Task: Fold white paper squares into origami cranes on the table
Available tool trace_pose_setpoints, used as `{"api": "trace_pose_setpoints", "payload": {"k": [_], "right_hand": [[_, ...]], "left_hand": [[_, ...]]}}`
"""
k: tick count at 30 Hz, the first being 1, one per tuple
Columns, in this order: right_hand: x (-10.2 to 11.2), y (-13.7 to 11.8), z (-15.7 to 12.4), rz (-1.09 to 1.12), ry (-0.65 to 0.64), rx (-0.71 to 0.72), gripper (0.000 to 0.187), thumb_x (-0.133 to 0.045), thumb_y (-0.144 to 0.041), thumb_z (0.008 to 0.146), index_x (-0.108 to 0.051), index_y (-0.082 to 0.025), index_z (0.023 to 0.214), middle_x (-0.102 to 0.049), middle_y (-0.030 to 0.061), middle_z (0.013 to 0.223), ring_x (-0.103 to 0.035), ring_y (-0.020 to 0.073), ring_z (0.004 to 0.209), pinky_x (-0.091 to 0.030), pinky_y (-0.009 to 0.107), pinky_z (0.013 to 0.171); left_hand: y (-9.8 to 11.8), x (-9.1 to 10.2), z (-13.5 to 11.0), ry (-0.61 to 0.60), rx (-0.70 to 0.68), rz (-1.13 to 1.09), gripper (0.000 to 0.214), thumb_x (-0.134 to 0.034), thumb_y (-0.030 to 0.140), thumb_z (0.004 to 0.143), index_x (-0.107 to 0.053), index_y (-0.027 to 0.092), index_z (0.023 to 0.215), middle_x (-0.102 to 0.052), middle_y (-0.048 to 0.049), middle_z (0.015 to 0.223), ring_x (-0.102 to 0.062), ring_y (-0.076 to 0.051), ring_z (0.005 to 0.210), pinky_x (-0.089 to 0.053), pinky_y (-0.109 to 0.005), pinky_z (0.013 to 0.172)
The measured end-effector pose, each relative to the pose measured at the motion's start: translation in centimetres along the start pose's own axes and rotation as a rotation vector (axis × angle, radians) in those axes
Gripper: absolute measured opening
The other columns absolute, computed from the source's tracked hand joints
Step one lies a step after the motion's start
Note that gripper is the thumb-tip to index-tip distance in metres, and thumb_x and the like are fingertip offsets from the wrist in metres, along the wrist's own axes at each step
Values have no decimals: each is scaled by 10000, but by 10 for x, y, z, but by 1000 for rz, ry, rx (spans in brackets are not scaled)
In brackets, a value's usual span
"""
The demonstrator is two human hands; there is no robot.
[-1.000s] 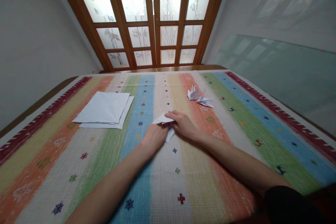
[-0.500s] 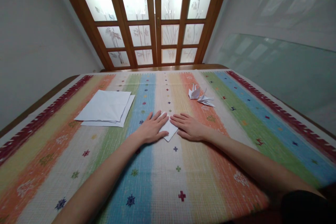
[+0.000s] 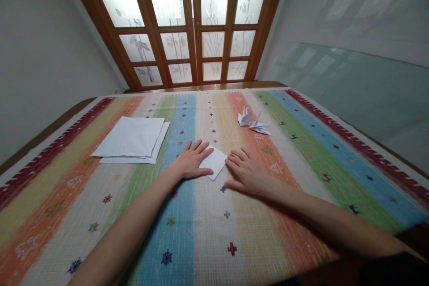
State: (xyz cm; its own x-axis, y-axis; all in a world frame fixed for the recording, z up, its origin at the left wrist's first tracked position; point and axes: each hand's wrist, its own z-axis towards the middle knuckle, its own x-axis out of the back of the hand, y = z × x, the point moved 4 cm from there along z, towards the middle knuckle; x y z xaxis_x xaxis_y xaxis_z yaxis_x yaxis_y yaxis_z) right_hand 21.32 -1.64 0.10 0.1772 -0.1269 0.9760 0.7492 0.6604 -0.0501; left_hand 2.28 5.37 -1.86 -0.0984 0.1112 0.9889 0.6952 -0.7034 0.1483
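Observation:
A small folded white paper (image 3: 215, 162) lies flat on the striped tablecloth (image 3: 301, 165) in the middle of the table. My left hand (image 3: 191, 161) rests flat on its left part, fingers stretched out and spread. Just to the right of the paper, my right hand (image 3: 246, 170) lies palm down on the cloth with open fingers, its fingertips at the paper's right edge. Neither hand holds anything.
A stack of white paper sheets (image 3: 132, 139) lies at the left. Two folded paper cranes (image 3: 252, 120) stand further back to the right. A wooden glazed door (image 3: 191, 22) is behind the table, and a glass pane (image 3: 351, 85) leans at the right.
Both hands went from pinching and folding the paper to lying flat. The paper has been pressed flat. My right hand has since slid right and nearer, off the paper.

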Motion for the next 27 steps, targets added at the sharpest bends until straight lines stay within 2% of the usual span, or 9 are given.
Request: {"api": "trace_pose_setpoints", "payload": {"k": [3, 5, 7, 10, 14, 17, 20, 24, 27], "right_hand": [[3, -23, 11, -20, 74, 8, 524, -606, -557, 845, -617, -128, 1146, -649, 183, 1190, -536, 346, 1149, -345, 522, 1023], [-1, -33, 18, -37, 98, 43, 379, -599, -469, 877, -629, -139, 1060, -669, 160, 1119, -557, 318, 1094, -365, 480, 994], [-8, -38, 24, -64, 97, 80, 205, -550, -334, 921, -635, -150, 955, -691, 123, 987, -593, 272, 973, -401, 427, 915], [-19, -36, 29, -108, 111, 161, 165, -482, -191, 937, -635, -153, 888, -689, 91, 880, -602, 227, 842, -413, 376, 798], [-26, -21, 29, -131, 136, 219, 160, -500, -146, 928, -637, -144, 846, -695, 89, 868, -605, 206, 797, -411, 345, 747], [-26, -2, 28, -121, 140, 215, 177, -486, -129, 938, -639, -139, 850, -701, 92, 855, -611, 192, 766, -422, 322, 723], [-24, 19, 27, -69, 166, 207, 206, -450, -110, 949, -647, -136, 896, -710, 101, 888, -628, 187, 786, -448, 305, 734], [-24, 38, 23, 34, 187, 246, 230, -421, -124, 959, -651, -137, 955, -715, 110, 951, -651, 198, 855, -490, 313, 765], [-24, 46, 21, 120, 166, 248, 258, -394, -136, 968, -652, -150, 978, -713, 110, 985, -652, 193, 899, -506, 321, 796]], "left_hand": [[1, 2, -2, 44, 24, 5, 763, -543, 663, 807, -437, 225, 1422, -399, -148, 1514, -274, -351, 1432, -139, -570, 1150], [-1, 5, -5, 77, 44, 12, 642, -503, 596, 866, -477, 229, 1392, -468, -130, 1468, -309, -336, 1416, -161, -568, 1145], [-4, 8, -9, 121, 51, 28, 510, -453, 516, 919, -525, 251, 1349, -517, -99, 1430, -337, -318, 1402, -181, -560, 1141], [-9, 11, -17, 138, 12, 45, 471, -461, 509, 924, -571, 248, 1301, -527, -87, 1426, -375, -312, 1379, -229, -542, 1129], [-15, 11, -27, 132, -55, 40, 568, -546, 577, 862, -569, 205, 1291, -556, -114, 1394, -431, -327, 1335, -284, -543, 1103], [-15, 12, -30, 203, -101, 50, 414, -535, 473, 904, -605, 193, 1202, -644, -104, 1276, -516, -294, 1255, -370, -485, 1044], [-10, 11, -29, 284, -176, 65, 256, -470, 355, 958, -646, 190, 1047, -715, -79, 1101, -629, -234, 1070, -448, -395, 925], [-2, 8, -25, 306, -228, 70, 269, -418, 288, 984, -657, 187, 913, -737, -53, 931, -667, -180, 836, -463, -331, 776], [0, 9, -22, 317, -194, 5, 266, -429, 306, 982, -655, 185, 912, -730, -50, 881, -657, -180, 832, -459, -323, 760]]}}
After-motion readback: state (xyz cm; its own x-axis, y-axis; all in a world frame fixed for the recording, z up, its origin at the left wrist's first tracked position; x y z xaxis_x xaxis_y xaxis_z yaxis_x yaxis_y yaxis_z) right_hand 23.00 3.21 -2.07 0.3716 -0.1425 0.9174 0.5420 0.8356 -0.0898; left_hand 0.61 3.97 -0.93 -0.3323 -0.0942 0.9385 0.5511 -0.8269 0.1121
